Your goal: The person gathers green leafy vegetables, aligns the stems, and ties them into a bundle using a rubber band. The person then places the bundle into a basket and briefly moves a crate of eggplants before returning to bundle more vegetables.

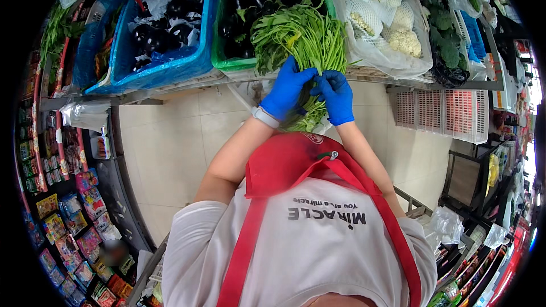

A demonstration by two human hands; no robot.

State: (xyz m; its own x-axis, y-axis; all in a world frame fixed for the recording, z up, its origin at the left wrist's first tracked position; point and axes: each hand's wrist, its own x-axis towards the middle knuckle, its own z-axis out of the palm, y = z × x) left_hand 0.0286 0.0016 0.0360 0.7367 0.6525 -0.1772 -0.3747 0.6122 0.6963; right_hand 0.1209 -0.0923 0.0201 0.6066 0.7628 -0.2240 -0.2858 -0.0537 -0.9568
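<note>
A bunch of long-stemmed leafy greens [315, 38] rests over the front rim of a green crate [236, 65], with a yellowed leaf among its stems. Wearing a blue glove, my left hand [285, 89] grips the bunch from the left side, its thumb pointing across to the stems. My right hand [337, 96], also gloved in blue, has its fingertips pinched together on the stems close to the left thumb. What exactly lies between the right fingertips is hidden. Below both hands, more greens [313, 113] hang in front of my red apron [281, 157].
Dark eggplants [232, 25] fill the green crate. Left of it stands a blue crate [170, 74] of round eggplants; to the right, a white crate [399, 66] holds netted cauliflower. Broccoli [448, 47] lies beyond. A metal rack edge [371, 84] runs beneath. White plastic baskets [441, 115] stand lower right.
</note>
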